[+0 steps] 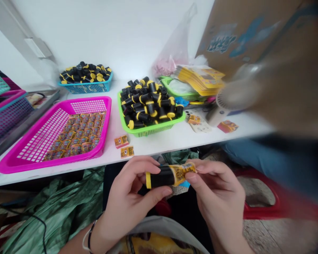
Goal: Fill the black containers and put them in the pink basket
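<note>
Both my hands hold a black cylinder with a yellow end cap (161,177) above my lap, just in front of the white table's edge (69,174). My left hand (127,197) grips the capped end between thumb and fingers. My right hand (214,199) pinches the other end, where a yellow printed wrapper (184,173) sits around the cylinder. Beyond my hands, two small printed packets (124,146) lie on the table. A magenta basket (53,165) holds rows of similar packets, and a green basket (159,124) is heaped with black-and-yellow cylinders.
A blue basket (87,88) of cylinders stands at the back. Behind it are a plastic bag (175,46) and stacked yellow cards (201,79). A blurred cardboard sheet (254,46) and fan (235,88) intrude at upper right. More baskets (7,113) stand at left.
</note>
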{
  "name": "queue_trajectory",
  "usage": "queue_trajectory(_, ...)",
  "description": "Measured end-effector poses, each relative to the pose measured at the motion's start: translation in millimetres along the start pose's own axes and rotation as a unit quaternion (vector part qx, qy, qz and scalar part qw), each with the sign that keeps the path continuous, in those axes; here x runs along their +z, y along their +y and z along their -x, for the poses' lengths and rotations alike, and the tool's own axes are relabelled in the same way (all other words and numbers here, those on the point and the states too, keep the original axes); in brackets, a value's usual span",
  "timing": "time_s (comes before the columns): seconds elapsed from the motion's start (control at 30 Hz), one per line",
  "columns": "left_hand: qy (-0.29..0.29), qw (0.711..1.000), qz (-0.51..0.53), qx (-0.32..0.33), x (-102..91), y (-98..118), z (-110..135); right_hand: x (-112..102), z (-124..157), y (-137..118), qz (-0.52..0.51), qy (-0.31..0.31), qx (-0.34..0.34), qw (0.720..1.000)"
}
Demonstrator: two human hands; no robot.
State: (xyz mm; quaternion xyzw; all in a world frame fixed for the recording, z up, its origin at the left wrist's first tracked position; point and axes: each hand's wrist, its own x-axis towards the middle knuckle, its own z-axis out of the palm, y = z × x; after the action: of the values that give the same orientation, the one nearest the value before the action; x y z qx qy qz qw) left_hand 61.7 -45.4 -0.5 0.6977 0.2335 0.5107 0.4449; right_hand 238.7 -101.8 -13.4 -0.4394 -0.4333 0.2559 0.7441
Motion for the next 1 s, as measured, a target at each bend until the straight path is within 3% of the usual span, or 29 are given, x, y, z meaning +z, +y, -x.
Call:
queue_trajectory(0.17,0.011,1.000,-0.022,0.008,1.5,-2,-1,1,1,-4,-0.008,-0.012,0.011,1.000)
queue_trajectory(0.57,0.010,0.999,0.045,0.004,3.8,-2,-5,5,1,-8,0.036,-0.027,0.006,0.999)
queue_trajectory(0.9,0.014,0.995,-0.090,0.038,1.2,-1,-6,11,1,-12,0.087,-0.024,-0.024,0.996)
queue_trajectory(1.0,0.003,0.988,-0.146,0.051,-1.9,-1,-5,8,-4,-10,0.126,-0.047,-0.035,0.990)
